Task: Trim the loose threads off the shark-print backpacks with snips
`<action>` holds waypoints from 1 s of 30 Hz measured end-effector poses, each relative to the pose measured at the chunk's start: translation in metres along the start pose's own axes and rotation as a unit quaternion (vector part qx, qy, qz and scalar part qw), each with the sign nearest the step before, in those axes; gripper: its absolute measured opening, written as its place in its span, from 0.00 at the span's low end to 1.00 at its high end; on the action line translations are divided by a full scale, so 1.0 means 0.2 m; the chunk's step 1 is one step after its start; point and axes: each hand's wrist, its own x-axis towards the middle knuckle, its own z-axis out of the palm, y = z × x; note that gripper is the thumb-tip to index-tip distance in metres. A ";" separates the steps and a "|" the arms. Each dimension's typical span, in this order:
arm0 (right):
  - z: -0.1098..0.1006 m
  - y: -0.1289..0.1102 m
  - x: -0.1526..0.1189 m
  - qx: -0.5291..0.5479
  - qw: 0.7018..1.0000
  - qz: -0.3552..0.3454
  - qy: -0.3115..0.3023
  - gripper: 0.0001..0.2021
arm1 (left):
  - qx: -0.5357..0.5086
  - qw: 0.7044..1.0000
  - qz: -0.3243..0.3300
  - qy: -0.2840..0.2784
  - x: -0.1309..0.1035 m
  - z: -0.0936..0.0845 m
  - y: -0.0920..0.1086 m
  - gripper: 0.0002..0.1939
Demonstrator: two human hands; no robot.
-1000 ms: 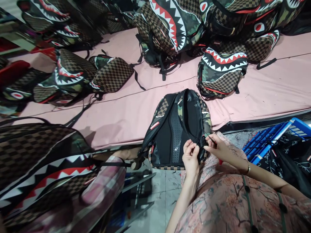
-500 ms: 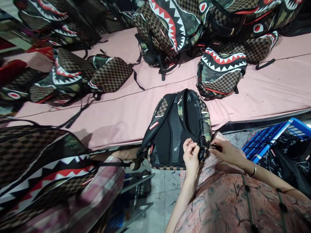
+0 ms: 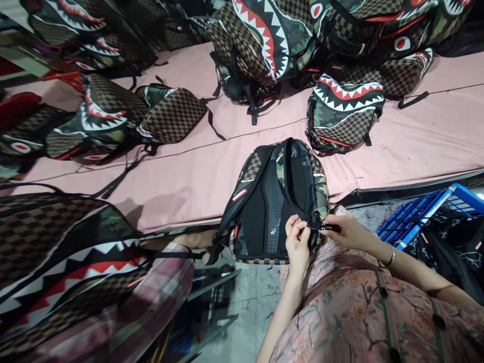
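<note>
A backpack with a black padded back, checkered edges and camouflage trim leans at the table's edge, its straps facing me. Against the lower right of its back, my left hand is closed, fingertips pinched at the lower end of a black shoulder strap. Any loose thread between those fingers is too small to make out. My right hand grips black thread snips, whose tip points left at the strap end, close to my left fingertips.
Shark-mouth backpacks lie across the pink-covered table, with more piled behind. At the left, a co-worker's plaid sleeve is beside a large backpack. A blue crate with dark bags stands at the right.
My right hand has turned and shifted slightly left and up, bringing the snips' tip to the strap end by my left fingers. My left hand and the backpack have barely moved.
</note>
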 end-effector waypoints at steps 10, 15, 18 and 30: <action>0.02 0.01 0.03 0.174 0.982 0.053 0.048 0.13 | -0.007 1.000 -0.019 0.019 0.01 -0.02 -0.01 0.09; 0.11 0.11 0.05 0.167 0.978 0.080 0.094 0.11 | 0.035 0.999 -0.024 0.022 0.03 -0.06 0.03 0.10; 0.18 0.19 0.04 0.108 0.990 0.058 0.072 0.13 | 0.105 0.994 -0.009 0.001 0.04 -0.08 0.06 0.10; 0.09 0.12 -0.11 0.188 0.970 0.091 -0.126 0.12 | 0.437 0.868 0.233 -0.019 0.05 -0.10 0.21 0.05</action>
